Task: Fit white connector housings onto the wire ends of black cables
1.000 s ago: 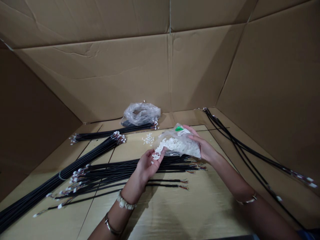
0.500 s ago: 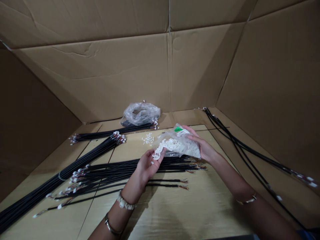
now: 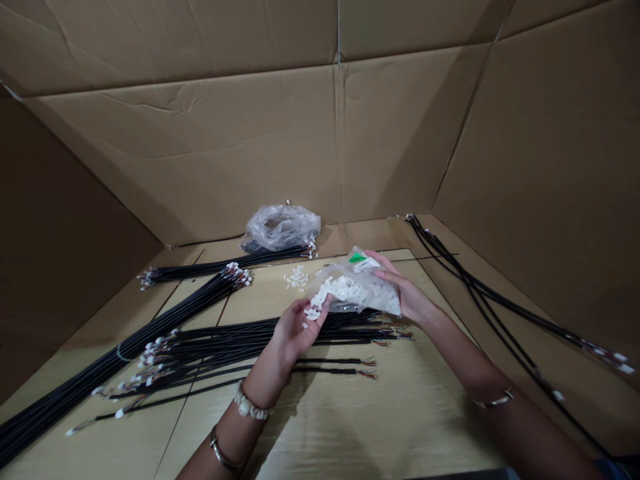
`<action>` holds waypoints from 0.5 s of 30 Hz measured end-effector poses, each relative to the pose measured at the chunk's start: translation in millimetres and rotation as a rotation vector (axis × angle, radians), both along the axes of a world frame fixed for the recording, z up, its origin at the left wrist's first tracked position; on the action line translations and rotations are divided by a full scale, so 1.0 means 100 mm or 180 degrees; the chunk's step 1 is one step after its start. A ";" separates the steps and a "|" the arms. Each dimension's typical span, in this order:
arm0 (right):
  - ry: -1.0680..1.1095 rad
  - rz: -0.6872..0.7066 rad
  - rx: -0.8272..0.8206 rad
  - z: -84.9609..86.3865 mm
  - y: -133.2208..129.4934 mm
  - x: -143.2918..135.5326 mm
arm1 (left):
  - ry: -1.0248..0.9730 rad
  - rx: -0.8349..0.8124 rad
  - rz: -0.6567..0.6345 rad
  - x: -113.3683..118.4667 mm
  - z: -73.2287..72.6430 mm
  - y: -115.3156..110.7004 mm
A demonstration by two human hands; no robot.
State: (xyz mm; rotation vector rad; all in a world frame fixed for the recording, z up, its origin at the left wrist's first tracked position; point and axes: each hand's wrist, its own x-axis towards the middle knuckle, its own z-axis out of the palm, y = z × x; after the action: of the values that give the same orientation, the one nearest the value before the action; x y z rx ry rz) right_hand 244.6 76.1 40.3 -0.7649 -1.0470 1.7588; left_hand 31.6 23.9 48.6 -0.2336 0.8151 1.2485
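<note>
A clear plastic bag (image 3: 373, 288) full of small white connector housings is tilted, its mouth low on the left. My right hand (image 3: 407, 290) grips the bag's right end, near a green mark and a white label. Beneath the mouth, my left hand (image 3: 300, 330) is cupped palm up around white connector housings (image 3: 314, 312) at the bag's opening. Its fingers curl against the bag's edge. Below both hands lies a row of black cables (image 3: 235, 340) with white connectors at the left and bare coloured wire ends at the right.
A small pile of white housings (image 3: 297, 277) lies behind my left hand. A tied bundle of black cables (image 3: 150, 333) runs along the left, with another bundle (image 3: 225, 262) behind it. A crumpled plastic bag (image 3: 283, 227) rests by the cardboard wall (image 3: 240, 147). Long cables (image 3: 480, 287) lie at the right.
</note>
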 end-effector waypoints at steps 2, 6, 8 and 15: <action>-0.0018 -0.0062 0.0040 0.02 0.00 0.01 | 0.0092 -0.0060 0.0026 0.01 0.01 -0.01; 0.0067 -0.0177 0.0023 0.09 -0.04 0.02 | 0.0233 -0.0141 -0.0008 0.01 0.04 -0.02; 0.0050 -0.0136 0.0009 0.10 -0.05 0.01 | 0.0220 -0.0109 -0.0063 0.02 0.05 -0.02; -0.0032 -0.0046 -0.0029 0.04 -0.03 0.00 | 0.0185 -0.0044 0.0000 0.02 0.02 -0.01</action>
State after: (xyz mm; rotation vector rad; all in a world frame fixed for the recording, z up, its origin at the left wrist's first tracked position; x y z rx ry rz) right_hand 244.6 73.0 44.1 -0.7860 -1.0384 1.7501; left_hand 33.9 23.0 51.0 -0.2094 0.8741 1.2548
